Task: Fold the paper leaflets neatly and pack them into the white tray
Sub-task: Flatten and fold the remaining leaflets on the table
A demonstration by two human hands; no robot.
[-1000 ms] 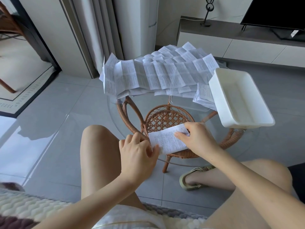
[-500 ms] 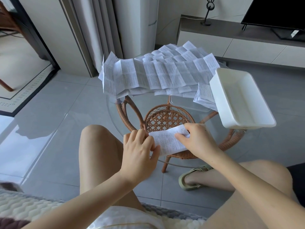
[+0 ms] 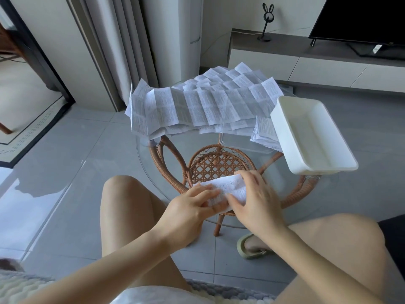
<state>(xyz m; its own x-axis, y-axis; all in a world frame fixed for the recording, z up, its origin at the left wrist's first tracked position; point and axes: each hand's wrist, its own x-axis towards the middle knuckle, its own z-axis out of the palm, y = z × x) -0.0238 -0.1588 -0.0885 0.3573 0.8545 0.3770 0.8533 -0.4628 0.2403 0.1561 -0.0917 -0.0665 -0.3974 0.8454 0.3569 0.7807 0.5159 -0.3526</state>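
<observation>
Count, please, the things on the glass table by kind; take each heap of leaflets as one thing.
White tray: 1
Clear tray: 1
Leaflet heaps: 2 (large heap, small stack)
Single leaflet: 1
Total: 5

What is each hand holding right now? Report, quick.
Left hand: pinches the leaflet at its left end.
Right hand: grips the same leaflet at its right end.
</observation>
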